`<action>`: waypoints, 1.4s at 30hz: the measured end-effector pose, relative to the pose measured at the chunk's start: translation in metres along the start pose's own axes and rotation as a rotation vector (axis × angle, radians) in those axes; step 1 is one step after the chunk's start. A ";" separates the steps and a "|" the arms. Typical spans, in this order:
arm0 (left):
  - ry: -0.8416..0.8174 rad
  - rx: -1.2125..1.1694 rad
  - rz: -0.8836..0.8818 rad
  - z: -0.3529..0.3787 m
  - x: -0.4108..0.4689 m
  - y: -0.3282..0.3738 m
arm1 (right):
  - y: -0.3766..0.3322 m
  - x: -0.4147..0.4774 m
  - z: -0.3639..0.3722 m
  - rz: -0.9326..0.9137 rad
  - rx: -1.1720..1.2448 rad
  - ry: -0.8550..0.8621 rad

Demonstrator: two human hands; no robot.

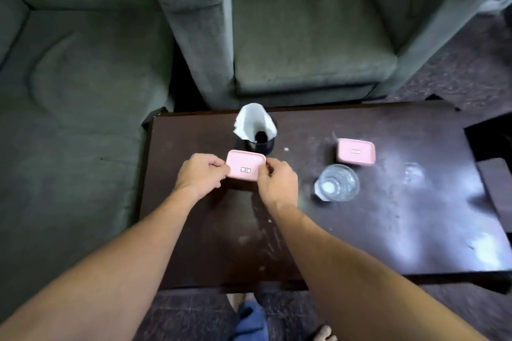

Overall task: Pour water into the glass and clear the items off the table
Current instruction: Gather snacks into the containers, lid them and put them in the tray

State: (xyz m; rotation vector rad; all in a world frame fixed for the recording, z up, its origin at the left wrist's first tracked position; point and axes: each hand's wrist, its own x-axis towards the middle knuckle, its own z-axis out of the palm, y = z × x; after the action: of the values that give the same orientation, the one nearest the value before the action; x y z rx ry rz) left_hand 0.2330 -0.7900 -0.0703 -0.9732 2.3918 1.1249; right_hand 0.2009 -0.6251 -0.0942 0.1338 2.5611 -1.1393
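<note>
Between both hands, near the table's (360, 243) far left part, sits a pink box (245, 165). Left hand (200, 176) grips its left edge, right hand (277, 181) its right edge, fingers curled onto the lid. Lid flat, rounded corners, small red-framed label near its front. Just behind it, a dark holder (261, 146) with white paper (252, 122) standing up inside. Second pink box (356, 152) lies well to the right, lid on, untouched. Glass (337, 183) stands just in front of that box; clear, contents hard to tell.
</note>
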 end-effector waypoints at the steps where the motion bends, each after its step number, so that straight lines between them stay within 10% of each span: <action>1: 0.000 -0.004 0.020 0.004 -0.010 0.013 | 0.003 -0.002 -0.016 -0.020 -0.004 0.025; 15: 0.090 0.101 0.301 0.114 -0.061 0.230 | 0.060 0.048 -0.228 0.008 0.033 0.335; 35: -0.188 0.201 0.075 0.192 0.033 0.208 | 0.145 0.117 -0.182 0.115 -0.016 0.176; 42: -0.434 -0.275 -0.175 0.188 0.043 0.202 | 0.153 0.126 -0.175 0.326 0.266 0.082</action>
State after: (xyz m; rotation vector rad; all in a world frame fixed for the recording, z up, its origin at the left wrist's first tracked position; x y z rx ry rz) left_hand 0.0616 -0.5717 -0.1022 -0.8880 1.8093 1.4495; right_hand 0.0696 -0.3994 -0.1353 0.6475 2.3266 -1.3562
